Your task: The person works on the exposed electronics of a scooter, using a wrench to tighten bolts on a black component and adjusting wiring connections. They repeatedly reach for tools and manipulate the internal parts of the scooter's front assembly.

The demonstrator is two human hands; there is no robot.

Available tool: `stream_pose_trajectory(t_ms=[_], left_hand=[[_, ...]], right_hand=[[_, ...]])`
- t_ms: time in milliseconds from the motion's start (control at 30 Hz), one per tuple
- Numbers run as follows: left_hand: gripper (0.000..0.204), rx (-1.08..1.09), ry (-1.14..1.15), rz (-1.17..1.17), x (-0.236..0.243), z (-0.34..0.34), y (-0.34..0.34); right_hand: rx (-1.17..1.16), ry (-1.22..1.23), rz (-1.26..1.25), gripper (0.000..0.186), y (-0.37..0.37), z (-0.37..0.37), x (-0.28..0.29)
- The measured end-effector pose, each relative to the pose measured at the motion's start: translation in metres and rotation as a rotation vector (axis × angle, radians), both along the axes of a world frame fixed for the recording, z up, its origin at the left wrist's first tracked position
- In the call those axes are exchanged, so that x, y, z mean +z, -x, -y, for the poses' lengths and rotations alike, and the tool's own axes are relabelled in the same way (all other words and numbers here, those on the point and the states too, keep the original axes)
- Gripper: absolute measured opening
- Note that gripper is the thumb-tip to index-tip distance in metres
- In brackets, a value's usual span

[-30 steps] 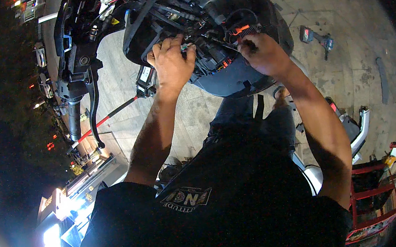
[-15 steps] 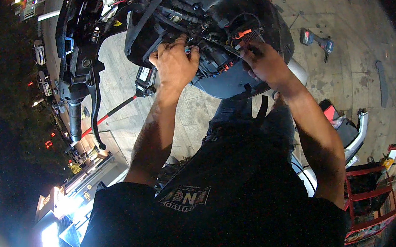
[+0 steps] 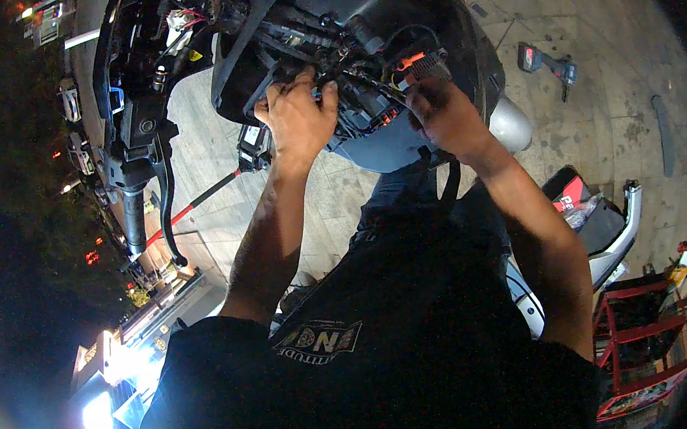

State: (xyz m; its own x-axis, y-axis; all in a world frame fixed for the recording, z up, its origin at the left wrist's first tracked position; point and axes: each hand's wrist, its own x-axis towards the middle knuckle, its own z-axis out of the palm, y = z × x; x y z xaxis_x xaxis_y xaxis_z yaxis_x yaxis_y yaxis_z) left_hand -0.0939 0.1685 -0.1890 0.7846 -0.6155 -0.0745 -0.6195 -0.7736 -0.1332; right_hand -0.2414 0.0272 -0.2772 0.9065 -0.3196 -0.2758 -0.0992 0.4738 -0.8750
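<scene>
The left hand [image 3: 297, 119] curls its fingers into the wiring harness [image 3: 364, 87] inside the scooter's opened front housing [image 3: 339, 14]. The right hand [image 3: 443, 113] pinches a black connector (its orange part just above) beside it. The handlebar grip [image 3: 133, 216] hangs left; a cordless drill [image 3: 547, 63] lies on the paved floor [image 3: 602, 129].

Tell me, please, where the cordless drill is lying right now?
In the head view, the cordless drill lies on the paved ground at upper right, beyond the right hand and right of the opened scooter front.
</scene>
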Motion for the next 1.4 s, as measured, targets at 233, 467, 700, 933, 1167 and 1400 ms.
stream_pose_trajectory(t_ms=[233,467,700,933,1167,1400], left_hand=[[0.039,0.016,0.055,-0.046,-0.001,-0.001,-0.001],[0.040,0.012,0.072,-0.063,-0.003,-0.002,-0.002],[0.045,0.052,0.009,-0.107,0.004,0.001,0.002],[0.041,-0.076,0.122,-0.096,0.013,0.003,-0.001],[0.032,-0.080,0.341,-0.281,0.023,0.006,-0.002],[0.034,-0.154,0.406,-0.173,0.020,0.010,-0.007]], right_hand=[[0.024,-0.039,-0.073,0.016,0.003,-0.009,-0.011],[0.011,-0.121,-0.133,0.019,0.001,-0.012,-0.007],[-0.017,0.062,-0.118,0.027,0.002,-0.008,-0.006],[-0.041,0.007,-0.090,0.028,-0.001,-0.007,-0.006],[-0.017,-0.057,-0.166,0.027,-0.001,-0.007,-0.005],[0.062,0.005,-0.195,0.023,0.000,-0.003,-0.002]])
